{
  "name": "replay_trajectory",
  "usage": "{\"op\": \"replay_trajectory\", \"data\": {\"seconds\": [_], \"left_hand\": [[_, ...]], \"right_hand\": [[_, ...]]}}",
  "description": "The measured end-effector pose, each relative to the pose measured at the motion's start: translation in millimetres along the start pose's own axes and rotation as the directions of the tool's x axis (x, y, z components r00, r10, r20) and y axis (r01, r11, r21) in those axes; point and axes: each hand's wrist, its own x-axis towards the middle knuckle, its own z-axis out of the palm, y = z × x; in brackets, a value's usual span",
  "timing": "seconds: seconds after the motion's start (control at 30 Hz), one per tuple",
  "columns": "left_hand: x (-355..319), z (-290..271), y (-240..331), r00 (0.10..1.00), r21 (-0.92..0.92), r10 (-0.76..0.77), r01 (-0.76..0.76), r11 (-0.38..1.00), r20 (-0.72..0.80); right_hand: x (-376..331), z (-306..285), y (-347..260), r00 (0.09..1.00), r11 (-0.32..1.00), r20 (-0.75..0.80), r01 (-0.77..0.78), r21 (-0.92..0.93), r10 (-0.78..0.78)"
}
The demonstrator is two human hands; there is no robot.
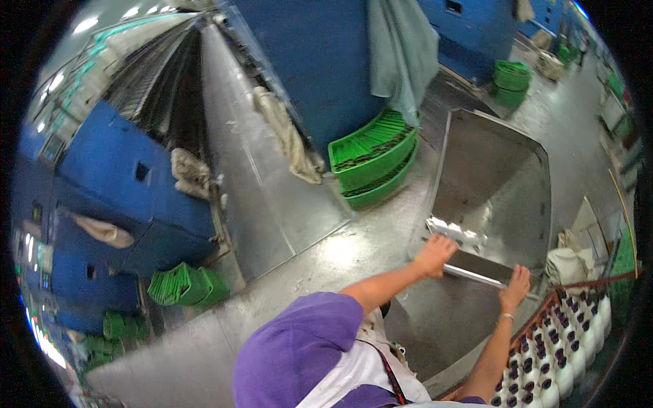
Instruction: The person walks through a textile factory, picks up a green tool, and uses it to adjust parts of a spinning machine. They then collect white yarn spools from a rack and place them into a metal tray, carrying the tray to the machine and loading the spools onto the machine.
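Looking out from my remote seat, I have white spools (564,378) packed at four o'clock, nearest me, neither hand on them. Just beyond, also toward four, the right hand (515,289) and left hand (435,257) are at the near edge of the metal cart (493,183), which stretches toward two. Right fingers look extended, left ones laid over the edge; I cannot tell whether either grips. Placement seems done; how much handling is left, I can't judge. Farther, green crates (374,173) stand at one o'clock.
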Motion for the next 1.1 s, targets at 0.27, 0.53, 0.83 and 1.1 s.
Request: {"op": "replay_trajectory", "data": {"seconds": [0.27, 0.53, 0.83, 1.1], "left_hand": [[77, -17, -148, 0.978, 0.039, 0.159, -0.165, 0.985, 0.139], [72, -47, -227, 0.961, 0.118, 0.24, -0.257, 0.959, 0.138], [-142, 27, -197, 0.844, -0.267, -0.517, 0.47, 0.841, -0.142], [-609, 50, -219, 0.14, 0.355, -0.781, 0.832, 0.426, 0.609]], "right_hand": [[36, 1, -104, 0.998, 0.998, -0.028, -0.062, -0.027, 0.061], [1, -11, -210, 0.992, 0.99, -0.06, -0.109, 0.087, 0.115], [-42, -20, -266, 0.985, 0.964, 0.089, -0.163, 0.21, 0.148], [-60, -22, -295, 0.962, 0.983, 0.204, -0.183, -0.019, 0.183]]}}
